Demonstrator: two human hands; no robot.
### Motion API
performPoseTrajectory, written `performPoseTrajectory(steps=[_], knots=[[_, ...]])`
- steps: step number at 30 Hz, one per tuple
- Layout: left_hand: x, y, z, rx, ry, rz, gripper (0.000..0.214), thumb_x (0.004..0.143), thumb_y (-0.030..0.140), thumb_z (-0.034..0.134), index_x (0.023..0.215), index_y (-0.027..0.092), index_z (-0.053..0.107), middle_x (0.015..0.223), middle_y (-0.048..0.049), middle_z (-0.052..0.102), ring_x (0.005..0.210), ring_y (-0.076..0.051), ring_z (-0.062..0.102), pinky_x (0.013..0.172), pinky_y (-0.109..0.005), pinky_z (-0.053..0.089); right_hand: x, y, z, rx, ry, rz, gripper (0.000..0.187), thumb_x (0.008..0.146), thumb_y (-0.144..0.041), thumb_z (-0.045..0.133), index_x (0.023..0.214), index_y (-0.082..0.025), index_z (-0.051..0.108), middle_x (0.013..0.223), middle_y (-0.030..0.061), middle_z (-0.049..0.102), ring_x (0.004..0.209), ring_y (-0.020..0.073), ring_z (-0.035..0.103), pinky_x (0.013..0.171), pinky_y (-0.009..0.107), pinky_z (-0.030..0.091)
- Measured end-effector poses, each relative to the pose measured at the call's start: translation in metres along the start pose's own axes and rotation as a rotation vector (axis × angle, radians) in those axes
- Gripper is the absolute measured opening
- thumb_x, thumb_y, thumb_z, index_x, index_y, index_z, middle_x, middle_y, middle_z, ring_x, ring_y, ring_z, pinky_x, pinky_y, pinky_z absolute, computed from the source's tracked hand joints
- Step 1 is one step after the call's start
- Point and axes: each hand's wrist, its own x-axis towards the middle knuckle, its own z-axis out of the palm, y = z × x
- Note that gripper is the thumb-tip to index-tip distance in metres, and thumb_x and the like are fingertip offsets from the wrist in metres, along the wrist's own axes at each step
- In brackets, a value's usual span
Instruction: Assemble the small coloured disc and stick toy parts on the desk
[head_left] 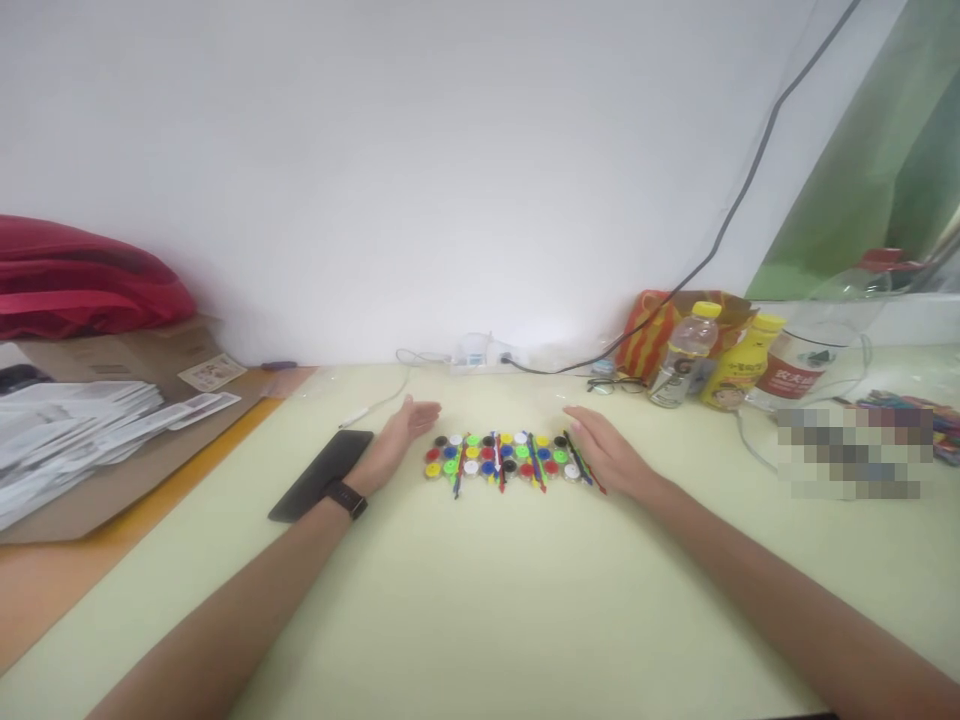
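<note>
Rows of small round discs (488,453) in red, blue, yellow, green, white and black lie on the pale table. Between groups of them run bundles of thin coloured sticks (498,462) with arrow-like tips, slanted toward me. My left hand (400,432) is at the left of the discs, fingers stretched out, holding nothing, a dark watch (346,498) on its wrist. At the right end my right hand (606,448) lies alongside the last stick bundle (589,462), fingers extended; whether it touches the sticks I cannot tell.
A black phone-like slab (321,476) lies beside my left forearm. Stacked papers (82,440) and cardboard are at the left. Bottles (684,355), a red-yellow bag (645,325) and glasses (616,385) stand or lie at the back right. A power strip (480,355) with cables sits by the wall.
</note>
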Motion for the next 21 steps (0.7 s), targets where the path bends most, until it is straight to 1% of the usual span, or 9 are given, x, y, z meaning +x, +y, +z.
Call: performPoseTrajectory(steps=[2, 3, 5, 7, 10, 13, 17, 21], knots=[[-0.001, 0.0, 0.0, 0.018, 0.015, 0.021, 0.068, 0.097, 0.07, 0.037, 0.119, 0.014, 0.068, 0.138, -0.0196, 0.065, 0.129, -0.031, 0.062, 0.11, -0.046, 0.048, 0.004, 0.011, 0.001, 0.037, 0.043, 0.107, 0.059, 0.107, -0.056, 0.026, 0.143, -0.021, 0.057, 0.15, 0.0111, 0.057, 0.142, 0.0284, 0.049, 0.124, 0.051, 0.033], [-0.002, 0.0, 0.0, 0.057, 0.016, 0.034, 0.062, 0.096, 0.067, 0.043, 0.119, 0.015, 0.069, 0.136, -0.0183, 0.066, 0.125, -0.031, 0.064, 0.108, -0.045, 0.05, 0.005, 0.014, 0.003, 0.039, 0.052, 0.131, 0.06, 0.107, -0.057, 0.025, 0.14, -0.021, 0.059, 0.147, 0.0116, 0.059, 0.14, 0.0292, 0.051, 0.123, 0.051, 0.034], [-0.006, 0.002, 0.0, 0.148, 0.021, 0.053, 0.049, 0.09, 0.057, 0.057, 0.117, 0.018, 0.07, 0.13, -0.0147, 0.069, 0.117, -0.03, 0.066, 0.103, -0.043, 0.051, 0.006, 0.016, 0.006, 0.029, 0.049, 0.123, 0.058, 0.106, -0.058, 0.027, 0.134, -0.021, 0.061, 0.143, 0.0119, 0.062, 0.137, 0.0299, 0.053, 0.12, 0.05, 0.036], [-0.01, 0.003, 0.001, 0.209, 0.025, 0.062, 0.039, 0.085, 0.045, 0.064, 0.114, 0.019, 0.071, 0.123, -0.0113, 0.071, 0.112, -0.028, 0.066, 0.099, -0.041, 0.051, 0.005, 0.015, 0.01, 0.021, 0.03, 0.088, 0.054, 0.106, -0.057, 0.03, 0.132, -0.022, 0.061, 0.138, 0.0115, 0.064, 0.134, 0.0295, 0.054, 0.118, 0.049, 0.038], [-0.012, 0.004, 0.002, 0.283, 0.015, 0.089, 0.033, 0.085, 0.036, 0.059, 0.11, 0.02, 0.072, 0.118, -0.0087, 0.072, 0.111, -0.027, 0.065, 0.097, -0.038, 0.05, 0.003, 0.01, 0.013, 0.005, -0.007, 0.056, 0.049, 0.106, -0.054, 0.031, 0.131, -0.023, 0.059, 0.135, 0.0108, 0.066, 0.13, 0.0284, 0.056, 0.116, 0.048, 0.04], [-0.01, 0.003, 0.002, 0.341, -0.017, 0.105, 0.03, 0.086, 0.035, 0.057, 0.106, 0.021, 0.074, 0.117, -0.0073, 0.073, 0.112, -0.027, 0.065, 0.095, -0.036, 0.049, -0.001, 0.005, 0.014, -0.045, -0.045, 0.027, 0.047, 0.107, -0.052, 0.03, 0.128, -0.023, 0.06, 0.135, 0.0111, 0.064, 0.129, 0.0282, 0.056, 0.114, 0.047, 0.042], [-0.009, 0.001, 0.001, 0.402, -0.057, 0.099, 0.026, 0.086, 0.037, 0.06, 0.099, 0.02, 0.075, 0.102, -0.0055, 0.076, 0.097, -0.025, 0.069, 0.088, -0.035, 0.051, -0.004, -0.001, 0.012, -0.129, -0.075, -0.035, 0.043, 0.108, -0.048, 0.029, 0.123, -0.024, 0.061, 0.132, 0.0105, 0.065, 0.126, 0.0273, 0.057, 0.11, 0.046, 0.045], [-0.01, 0.0, 0.001, 0.429, -0.081, 0.107, 0.025, 0.087, 0.039, 0.06, 0.095, 0.02, 0.075, 0.097, -0.0044, 0.077, 0.09, -0.023, 0.069, 0.082, -0.032, 0.051, -0.005, -0.003, 0.008, -0.207, -0.133, -0.123, 0.039, 0.108, -0.044, 0.032, 0.127, -0.025, 0.059, 0.134, 0.0106, 0.063, 0.129, 0.0275, 0.055, 0.111, 0.047, 0.044]])
